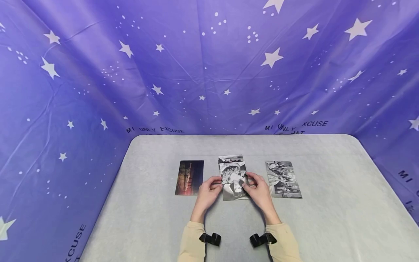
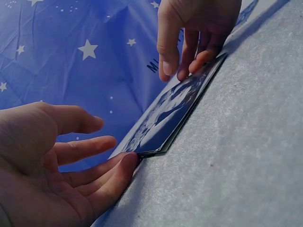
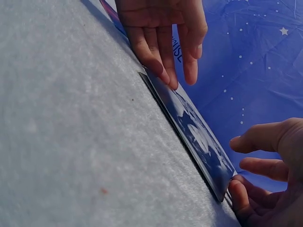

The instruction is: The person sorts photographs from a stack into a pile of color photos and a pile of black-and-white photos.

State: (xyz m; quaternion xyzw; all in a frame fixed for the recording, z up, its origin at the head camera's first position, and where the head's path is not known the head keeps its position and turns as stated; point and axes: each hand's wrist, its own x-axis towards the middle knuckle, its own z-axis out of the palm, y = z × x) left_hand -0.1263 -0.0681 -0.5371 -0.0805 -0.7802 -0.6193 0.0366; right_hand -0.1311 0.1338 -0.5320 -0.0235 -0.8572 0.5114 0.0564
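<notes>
A small stack of photo cards lies mid-table, topped by a black-and-white photo card (image 1: 234, 183) showing a person's figure. Another card (image 1: 230, 159) peeks out from beneath its far edge. My left hand (image 1: 210, 189) is at the stack's left side; in the left wrist view its lower fingertips (image 2: 127, 163) touch the stack's edge while the thumb stays off it. On the opposite side my right hand (image 1: 258, 189) touches the stack's edge with its lower fingers (image 3: 239, 194), thumb raised clear. Both hands' fingers are loosely bent.
A dark, reddish photo card (image 1: 190, 178) lies left of the stack. To the right is a black-and-white photo card (image 1: 283, 180) with many figures. All lie on a grey cloth-like tabletop (image 1: 157, 218), with a purple star-patterned curtain (image 1: 203, 65) behind and at both sides.
</notes>
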